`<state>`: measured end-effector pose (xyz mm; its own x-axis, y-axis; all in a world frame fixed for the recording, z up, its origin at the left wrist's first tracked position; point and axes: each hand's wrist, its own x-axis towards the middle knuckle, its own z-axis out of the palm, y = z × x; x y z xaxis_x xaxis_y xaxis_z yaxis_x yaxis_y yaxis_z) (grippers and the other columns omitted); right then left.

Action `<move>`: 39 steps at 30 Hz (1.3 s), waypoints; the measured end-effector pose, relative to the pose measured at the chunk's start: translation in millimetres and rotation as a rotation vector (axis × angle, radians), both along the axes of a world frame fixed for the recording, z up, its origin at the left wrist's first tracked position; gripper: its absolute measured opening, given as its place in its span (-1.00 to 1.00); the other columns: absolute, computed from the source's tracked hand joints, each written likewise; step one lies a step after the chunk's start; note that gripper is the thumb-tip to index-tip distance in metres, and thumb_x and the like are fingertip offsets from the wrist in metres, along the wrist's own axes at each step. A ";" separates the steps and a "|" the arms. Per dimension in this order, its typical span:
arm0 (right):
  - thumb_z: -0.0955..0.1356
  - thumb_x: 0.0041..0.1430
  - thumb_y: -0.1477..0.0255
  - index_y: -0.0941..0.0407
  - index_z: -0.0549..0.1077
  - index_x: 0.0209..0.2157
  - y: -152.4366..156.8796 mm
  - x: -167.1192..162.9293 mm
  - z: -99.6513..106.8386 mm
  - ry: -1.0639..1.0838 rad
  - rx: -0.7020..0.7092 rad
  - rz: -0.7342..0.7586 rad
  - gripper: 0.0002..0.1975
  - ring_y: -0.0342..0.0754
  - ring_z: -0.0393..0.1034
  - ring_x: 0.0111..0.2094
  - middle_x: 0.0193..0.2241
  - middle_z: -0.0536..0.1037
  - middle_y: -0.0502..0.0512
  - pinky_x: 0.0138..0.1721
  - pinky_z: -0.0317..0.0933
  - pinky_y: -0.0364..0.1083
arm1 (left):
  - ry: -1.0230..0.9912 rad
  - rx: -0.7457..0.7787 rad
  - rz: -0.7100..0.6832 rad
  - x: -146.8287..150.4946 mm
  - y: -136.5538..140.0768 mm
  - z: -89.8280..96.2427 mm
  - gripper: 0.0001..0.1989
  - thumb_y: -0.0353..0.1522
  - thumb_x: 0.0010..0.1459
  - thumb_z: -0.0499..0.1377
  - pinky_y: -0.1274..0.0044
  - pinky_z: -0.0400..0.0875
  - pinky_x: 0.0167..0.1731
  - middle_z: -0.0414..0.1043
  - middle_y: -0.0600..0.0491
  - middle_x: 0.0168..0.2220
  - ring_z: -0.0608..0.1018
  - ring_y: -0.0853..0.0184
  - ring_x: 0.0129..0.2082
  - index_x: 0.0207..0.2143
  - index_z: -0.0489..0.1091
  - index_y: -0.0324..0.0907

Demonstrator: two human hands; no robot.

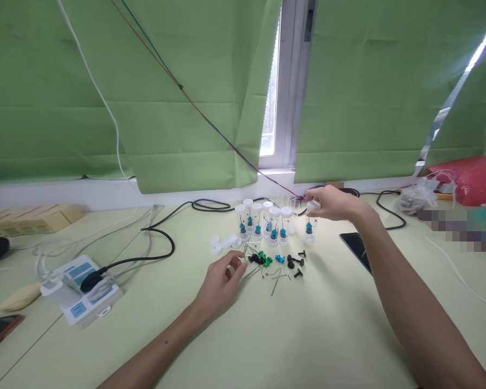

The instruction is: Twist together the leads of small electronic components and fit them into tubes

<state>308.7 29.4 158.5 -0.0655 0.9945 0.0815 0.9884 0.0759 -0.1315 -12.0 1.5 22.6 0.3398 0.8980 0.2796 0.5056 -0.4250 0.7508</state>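
Observation:
My right hand [328, 203] grips a clear vial [309, 229] by its white cap, and a blue piece shows inside. The vial stands upright or nearly so; I cannot tell if its base touches the table. Left of it several capped clear vials [274, 229] with blue pieces stand close together. My left hand [223, 274] is low over the table with curled fingers, its fingertips beside the black and green small parts [263, 259] and thin metal rods [251, 272]. Whatever sits between its thumb and index finger is too small to make out.
Loose white caps [225, 243] lie left of the vials. Small blue parts [279, 259] and black parts [295, 262] are nearer me. A phone [355, 249] lies under my right forearm. At left are a power strip [83, 289] and cables [172, 237]; a red bag [465, 181] is far right.

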 end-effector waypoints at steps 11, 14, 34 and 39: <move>0.40 0.12 0.35 0.14 0.44 -0.07 7.2 -15.9 -8.8 -0.026 -0.032 -0.031 -0.66 0.02 0.45 -0.30 -0.13 0.50 0.26 -0.48 0.19 -0.15 | 0.036 0.007 -0.005 -0.5 -0.8 -2.0 -0.68 -0.12 0.25 0.03 0.56 0.30 -0.51 0.43 0.06 -0.36 0.41 0.38 -0.47 -0.15 0.40 -0.13; 0.41 0.11 0.35 0.13 0.45 -0.09 10.4 -16.6 -13.9 -0.023 -0.015 -0.036 -0.68 0.04 0.44 -0.27 -0.14 0.49 0.26 -0.49 0.19 -0.14 | 0.048 0.018 -0.016 -0.6 -1.0 -2.1 -0.68 -0.13 0.26 0.02 0.56 0.30 -0.50 0.43 0.05 -0.37 0.40 0.39 -0.47 -0.16 0.40 -0.14; 0.41 0.11 0.28 0.13 0.45 -0.14 22.4 -13.6 -26.2 -0.023 0.019 -0.040 -0.69 0.03 0.42 -0.30 -0.24 0.49 0.22 -0.51 0.15 -0.15 | 0.076 0.057 -0.050 0.2 -2.4 -2.9 -0.70 -0.15 0.26 0.01 0.57 0.26 -0.53 0.41 0.09 -0.43 0.35 0.41 -0.53 -0.20 0.42 -0.13; 0.40 0.12 0.26 0.13 0.44 -0.14 20.1 -14.6 -23.7 0.005 0.006 -0.047 -0.69 0.01 0.42 -0.33 -0.23 0.49 0.21 -0.51 0.17 -0.14 | 0.103 0.071 -0.058 0.7 -3.0 -2.6 -0.70 -0.16 0.27 0.00 0.57 0.25 -0.53 0.39 0.09 -0.45 0.31 0.41 -0.55 -0.21 0.42 -0.13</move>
